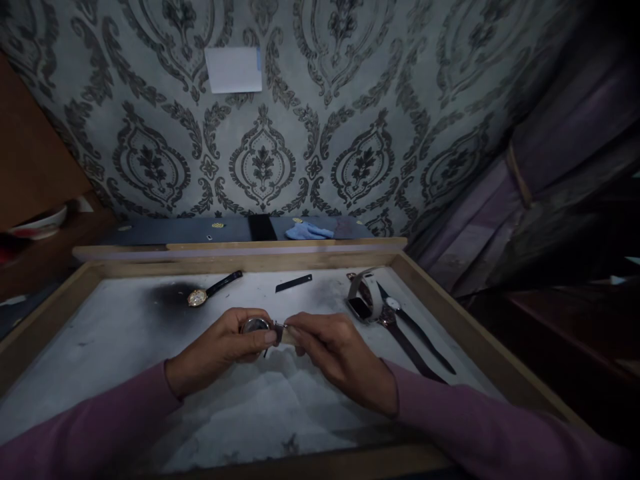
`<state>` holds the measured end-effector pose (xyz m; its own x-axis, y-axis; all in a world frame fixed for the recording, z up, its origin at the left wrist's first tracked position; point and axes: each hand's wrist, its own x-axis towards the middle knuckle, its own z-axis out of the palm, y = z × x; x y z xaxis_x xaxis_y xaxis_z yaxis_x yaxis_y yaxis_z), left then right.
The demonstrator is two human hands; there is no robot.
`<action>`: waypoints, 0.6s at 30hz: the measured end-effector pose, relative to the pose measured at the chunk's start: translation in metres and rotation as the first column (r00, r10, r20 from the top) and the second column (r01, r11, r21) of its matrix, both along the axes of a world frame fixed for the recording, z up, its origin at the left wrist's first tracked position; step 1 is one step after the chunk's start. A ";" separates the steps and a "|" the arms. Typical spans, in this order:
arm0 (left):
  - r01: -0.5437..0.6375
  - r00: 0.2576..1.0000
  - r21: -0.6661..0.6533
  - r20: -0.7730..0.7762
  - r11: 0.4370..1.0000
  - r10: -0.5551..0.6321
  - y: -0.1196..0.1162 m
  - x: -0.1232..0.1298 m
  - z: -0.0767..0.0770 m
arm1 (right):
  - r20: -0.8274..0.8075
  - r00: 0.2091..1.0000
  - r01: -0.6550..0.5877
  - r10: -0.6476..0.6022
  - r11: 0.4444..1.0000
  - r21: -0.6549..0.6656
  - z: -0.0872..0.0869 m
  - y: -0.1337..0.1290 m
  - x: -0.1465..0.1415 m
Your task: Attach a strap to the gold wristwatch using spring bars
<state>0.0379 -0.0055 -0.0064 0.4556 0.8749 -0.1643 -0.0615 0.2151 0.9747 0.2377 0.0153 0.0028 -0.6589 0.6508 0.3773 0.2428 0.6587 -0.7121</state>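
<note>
Your left hand (227, 341) grips the watch (257, 325) above the tray (220, 427). The strap (279, 333) extends from the case toward 3 o'clock, its visible long axis running roughly 9-to-3. Your right hand (327, 343) is nearer this end, finger and thumb pinched on it; finer contact is unclear. The case appears round and silver-rimmed; the strap, dark.

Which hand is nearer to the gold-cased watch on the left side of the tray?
Left. The left hand is in front of the gold-cased watch and slightly right, not touching it; the right hand is farther to its right, beyond the left hand.
</note>
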 end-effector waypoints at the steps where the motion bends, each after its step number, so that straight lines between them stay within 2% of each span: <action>1: -0.004 1.000 0.000 -0.001 1.000 0.004 0.000 0.000 0.000 | 0.001 1.000 0.001 -0.001 1.000 0.012 0.001 0.000 0.000; 12: -0.039 0.998 -0.008 -0.048 0.999 0.039 -0.001 0.001 0.001 | 0.030 1.000 0.001 -0.005 0.994 0.113 -0.002 -0.001 0.001; 18: -0.037 0.997 0.001 -0.063 0.999 0.037 0.000 0.002 0.004 | 0.023 1.000 -0.003 0.002 0.998 0.057 -0.004 -0.001 0.000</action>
<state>0.0396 -0.0059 -0.0022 0.4120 0.8907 -0.1921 -0.0074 0.2141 0.9768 0.2379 0.0145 -0.0010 -0.6694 0.6272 0.3981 0.2574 0.6986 -0.6676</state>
